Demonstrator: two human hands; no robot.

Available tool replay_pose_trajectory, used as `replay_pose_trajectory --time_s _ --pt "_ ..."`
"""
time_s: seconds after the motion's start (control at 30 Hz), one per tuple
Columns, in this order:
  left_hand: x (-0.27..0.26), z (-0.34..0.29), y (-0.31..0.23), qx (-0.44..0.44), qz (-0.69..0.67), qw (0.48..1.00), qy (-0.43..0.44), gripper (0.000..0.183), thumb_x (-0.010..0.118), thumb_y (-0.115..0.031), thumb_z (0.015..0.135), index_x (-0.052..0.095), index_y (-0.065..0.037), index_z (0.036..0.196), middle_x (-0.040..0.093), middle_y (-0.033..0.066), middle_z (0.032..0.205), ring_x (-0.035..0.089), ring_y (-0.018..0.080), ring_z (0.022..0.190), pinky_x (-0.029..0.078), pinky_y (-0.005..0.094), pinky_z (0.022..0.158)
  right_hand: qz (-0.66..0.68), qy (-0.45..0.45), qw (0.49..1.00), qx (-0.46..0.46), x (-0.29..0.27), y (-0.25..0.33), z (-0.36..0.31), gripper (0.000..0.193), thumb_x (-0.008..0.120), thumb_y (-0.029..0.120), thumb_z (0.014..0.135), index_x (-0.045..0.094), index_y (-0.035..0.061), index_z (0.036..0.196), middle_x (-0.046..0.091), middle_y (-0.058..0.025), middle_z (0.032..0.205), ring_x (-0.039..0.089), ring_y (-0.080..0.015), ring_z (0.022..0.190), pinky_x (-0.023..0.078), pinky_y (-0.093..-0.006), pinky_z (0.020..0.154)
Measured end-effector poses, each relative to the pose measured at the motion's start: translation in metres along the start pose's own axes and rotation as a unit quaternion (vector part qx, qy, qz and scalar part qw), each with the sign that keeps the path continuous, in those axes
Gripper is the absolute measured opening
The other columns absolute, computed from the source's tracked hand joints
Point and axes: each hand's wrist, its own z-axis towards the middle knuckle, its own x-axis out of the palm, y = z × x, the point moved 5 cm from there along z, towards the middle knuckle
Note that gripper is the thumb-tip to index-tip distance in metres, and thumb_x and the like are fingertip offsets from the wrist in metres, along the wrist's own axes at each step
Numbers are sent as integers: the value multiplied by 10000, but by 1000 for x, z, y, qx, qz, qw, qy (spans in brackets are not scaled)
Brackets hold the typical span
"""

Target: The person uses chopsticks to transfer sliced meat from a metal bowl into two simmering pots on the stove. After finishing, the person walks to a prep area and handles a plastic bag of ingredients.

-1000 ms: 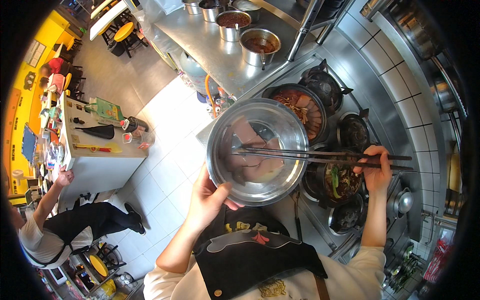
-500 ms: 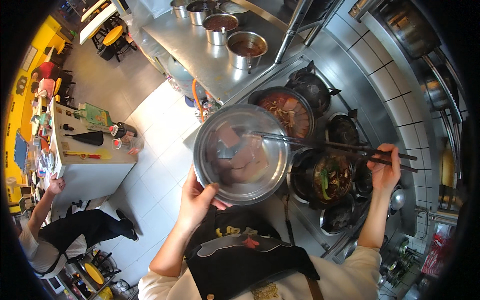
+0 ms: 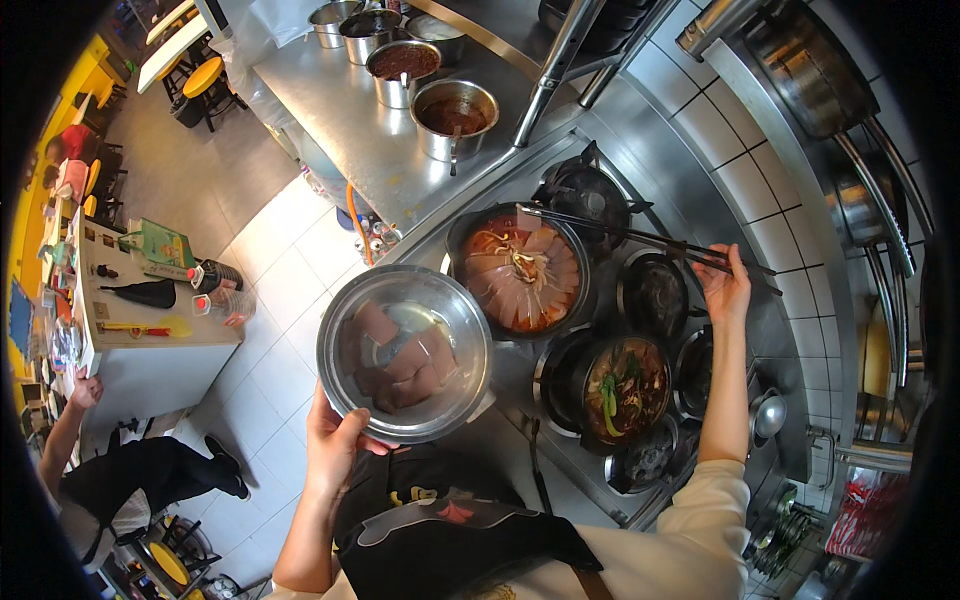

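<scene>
My left hand holds a round metal bowl by its near rim, thumb over the edge. Several smooth pinkish-brown slabs lie inside it. Between the fingers of my right hand is a pair of dark chopsticks, pointing left. Their tips are over the far side of a black pot, with a pale pinkish slice at them. Similar slices fan around pale strands in that pot's red broth. A nearer black pot holds dark broth and green leaves.
Several burners, including a bare one, surround the pots. Metal pots of sauce stand on the steel counter at the far left. Pans hang along the right wall. A co-worker is at the lower left by a white cabinet.
The chopsticks have moved from over the bowl to the far pot, now with a slice at their tips. The bowl has shifted left and down in view, uncovering that pot.
</scene>
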Motion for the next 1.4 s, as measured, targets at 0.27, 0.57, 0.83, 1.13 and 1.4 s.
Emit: replay_pose_trajectory --time_s 0.27,0.57,0.83,1.13,1.4 --pt "3 8 -2 -8 0 1000 6 603 381 73 774 232 -13 1351 608 190 891 649 262 575 545 245 440 15 -19 1000 15 -24 -19 26 369 454 320 941 577 -28 936 645 -169 808 663 -304 708 566 -338 607" --pt "6 8 -1 -12 0 1000 6 586 382 68 780 237 -7 1343 612 192 902 655 253 590 555 238 457 11 4 999 41 -27 -17 15 369 453 320 939 592 -20 900 646 -156 751 659 -301 639 559 -332 559" --pt "6 6 0 -16 -1 1000 3 585 385 70 784 231 -7 1343 601 196 932 652 255 591 553 244 451 -20 -5 999 42 -32 -10 2 364 460 309 937 591 -29 907 646 -149 749 660 -293 621 560 -340 550" --pt "5 2 -5 -3 -2 1000 1 558 388 70 785 247 11 1321 601 202 896 648 260 573 551 249 445 -22 -30 999 0 -34 -4 -4 366 449 315 943 581 -26 929 648 -157 786 667 -301 685 571 -335 582" --pt "2 -4 -7 4 -3 1000 -10 544 391 70 787 264 10 1312 600 194 876 645 260 569 545 246 444 -31 -9 999 -2 -24 -12 -7 367 446 318 944 578 -24 929 646 -154 797 668 -300 687 574 -337 594"
